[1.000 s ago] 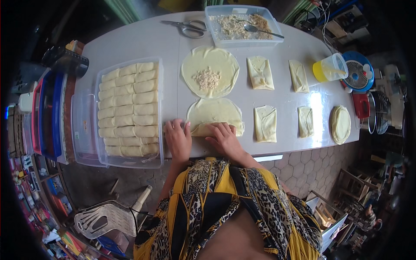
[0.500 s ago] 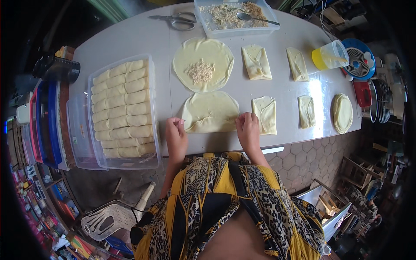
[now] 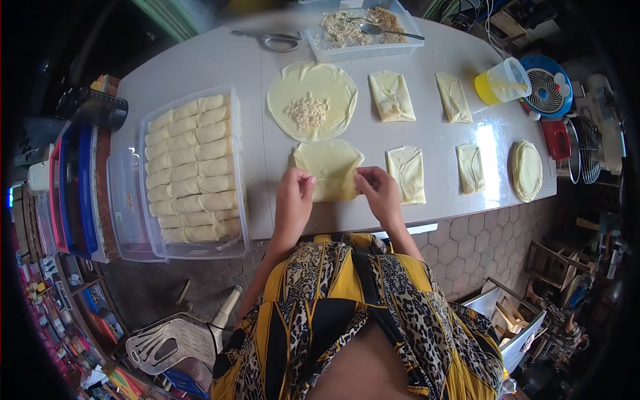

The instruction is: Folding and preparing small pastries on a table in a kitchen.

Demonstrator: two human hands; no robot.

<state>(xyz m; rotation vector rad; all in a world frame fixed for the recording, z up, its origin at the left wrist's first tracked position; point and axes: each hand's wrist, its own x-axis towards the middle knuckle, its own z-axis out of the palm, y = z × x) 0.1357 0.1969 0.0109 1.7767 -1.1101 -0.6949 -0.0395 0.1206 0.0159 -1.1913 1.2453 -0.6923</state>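
A thin pale wrapper (image 3: 330, 160) lies at the table's near edge, its near part folded over and both sides turned inward. My left hand (image 3: 294, 200) pinches its left side, while my right hand (image 3: 381, 193) pinches the right side. Beyond it, touching its far edge, a round flat wrapper (image 3: 320, 83) carries a mound of shredded filling (image 3: 309, 111). Just right of my right hand lies a folded wrapper (image 3: 406, 175). Others are a folded wrapper (image 3: 392, 97) farther back and narrower folded wrappers (image 3: 471, 169) to the right. What the folded wrapper between my hands encloses is hidden.
On the left stands a clear plastic box (image 3: 241, 167) of rolled wrappers. At the back are scissors (image 3: 280, 43) and a tub (image 3: 367, 55) with filling and a spoon (image 3: 390, 31). Rightward are a wrapper stack (image 3: 527, 171), a cup of yellow liquid (image 3: 497, 87) and a blue fan (image 3: 548, 87).
Both hands have come closer together, the left one moving right. The wrapper's left and right sides are now folded inward, making it narrower.
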